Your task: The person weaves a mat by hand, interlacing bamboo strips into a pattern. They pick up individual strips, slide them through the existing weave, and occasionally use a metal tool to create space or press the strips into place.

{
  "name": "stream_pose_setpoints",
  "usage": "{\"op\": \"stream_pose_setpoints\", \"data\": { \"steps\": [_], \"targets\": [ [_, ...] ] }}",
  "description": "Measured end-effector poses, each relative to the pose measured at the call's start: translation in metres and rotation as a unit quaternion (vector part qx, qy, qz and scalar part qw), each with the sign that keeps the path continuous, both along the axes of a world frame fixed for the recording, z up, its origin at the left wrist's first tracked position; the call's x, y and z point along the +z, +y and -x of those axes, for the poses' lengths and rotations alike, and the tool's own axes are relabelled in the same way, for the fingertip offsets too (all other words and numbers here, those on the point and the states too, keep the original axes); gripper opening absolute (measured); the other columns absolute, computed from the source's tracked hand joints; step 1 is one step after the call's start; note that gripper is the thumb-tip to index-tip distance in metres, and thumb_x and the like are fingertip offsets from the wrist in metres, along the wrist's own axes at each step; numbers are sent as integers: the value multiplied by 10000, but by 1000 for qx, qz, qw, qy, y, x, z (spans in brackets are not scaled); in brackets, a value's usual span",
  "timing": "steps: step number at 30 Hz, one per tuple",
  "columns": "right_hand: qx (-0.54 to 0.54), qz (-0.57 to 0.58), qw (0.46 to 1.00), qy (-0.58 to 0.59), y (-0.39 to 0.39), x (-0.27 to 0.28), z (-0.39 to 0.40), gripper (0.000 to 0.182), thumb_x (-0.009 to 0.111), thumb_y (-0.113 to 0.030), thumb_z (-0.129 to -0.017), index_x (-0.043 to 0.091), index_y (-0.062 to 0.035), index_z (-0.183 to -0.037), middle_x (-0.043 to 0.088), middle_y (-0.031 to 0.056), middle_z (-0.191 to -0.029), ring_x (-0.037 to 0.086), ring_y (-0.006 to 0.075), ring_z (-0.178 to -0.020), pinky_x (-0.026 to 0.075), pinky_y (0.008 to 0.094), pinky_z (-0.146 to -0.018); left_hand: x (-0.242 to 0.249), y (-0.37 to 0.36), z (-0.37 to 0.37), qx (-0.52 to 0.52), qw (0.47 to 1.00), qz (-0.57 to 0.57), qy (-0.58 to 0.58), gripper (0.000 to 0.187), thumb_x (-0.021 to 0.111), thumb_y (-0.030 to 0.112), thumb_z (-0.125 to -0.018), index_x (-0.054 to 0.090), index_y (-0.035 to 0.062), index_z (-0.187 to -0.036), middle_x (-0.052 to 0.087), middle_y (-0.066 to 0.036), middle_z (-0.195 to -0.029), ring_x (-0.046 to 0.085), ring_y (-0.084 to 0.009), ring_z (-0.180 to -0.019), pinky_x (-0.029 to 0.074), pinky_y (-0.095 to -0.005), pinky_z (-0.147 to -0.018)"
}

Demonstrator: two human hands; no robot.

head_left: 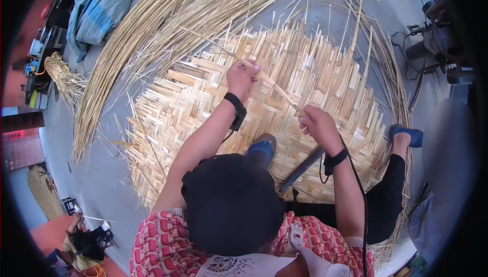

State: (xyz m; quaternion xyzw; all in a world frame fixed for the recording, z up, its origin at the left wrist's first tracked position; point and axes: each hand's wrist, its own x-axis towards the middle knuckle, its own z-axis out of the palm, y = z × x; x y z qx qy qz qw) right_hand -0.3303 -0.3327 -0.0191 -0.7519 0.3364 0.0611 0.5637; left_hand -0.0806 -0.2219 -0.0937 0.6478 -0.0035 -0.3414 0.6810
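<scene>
A long, thin strip of split reed (274, 85) runs between my two hands, slanting from upper left to lower right above the mat. My left hand (242, 76) pinches it near the middle of its length. Lower down, my right hand (320, 127) grips the strip's near end. Beneath both hands lies a large woven reed mat (203, 96) in a zigzag pattern, with loose strip ends sticking out at its far and side edges. A dark rod-like tool (301, 170) rests on the mat below my right hand; its far end is partly hidden.
Long reed stalks (168, 15) lie heaped beyond and left of the mat, with more stalks (394, 73) at right. My blue shoe (262, 150) stands on the mat. A blue sack (101, 10) sits upper left. Another person (86, 241) sits lower left. Dark machinery (437, 38) stands right.
</scene>
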Motion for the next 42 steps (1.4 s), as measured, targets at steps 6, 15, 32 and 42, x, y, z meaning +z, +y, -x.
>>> {"op": "stream_pose_setpoints", "data": {
  "steps": [6, 15, 32, 42],
  "targets": [
    [37, 178, 982, -55, 25, -7, 81, 103, 620, -133, -934, 621, -32, -918, 582, 113, -788, 604, 271, -724, 472, 395, -658, 2, 39, -19, 56, 996, 3, -72, 199, 689, 2, -869, 640, 18, -1061, 675, -59, -942, 661, -139, -801, 560, -266, -635],
    [-57, 354, 933, -38, 37, 24, 185, 81, 594, -171, -920, 596, -92, -940, 601, 141, -841, 605, 375, -794, 481, 454, -676, 9, 21, -31, 95, 982, 43, -158, 185, 604, 206, -979, 628, 27, -1019, 673, -86, -884, 659, -159, -737, 584, -300, -567],
    [-513, -25, 801, -308, -8, -40, 150, 260, 486, -89, -1024, 531, -14, -1268, 590, 31, -998, 583, 95, -865, 531, 270, -812, -21, -231, 109, -448, 708, -287, -465, 271, 698, 255, -808, 739, 7, -908, 723, -164, -850, 701, -254, -761, 550, -393, -710],
    [-495, -95, 805, -313, -37, -70, 104, 230, 445, -101, -1039, 493, -2, -1240, 593, 68, -1008, 623, 129, -913, 547, 281, -792, -4, -213, 85, -479, 860, -151, -95, 380, 727, 317, -893, 623, -10, -1057, 661, -98, -956, 653, -156, -828, 549, -284, -686]
  ]
}}
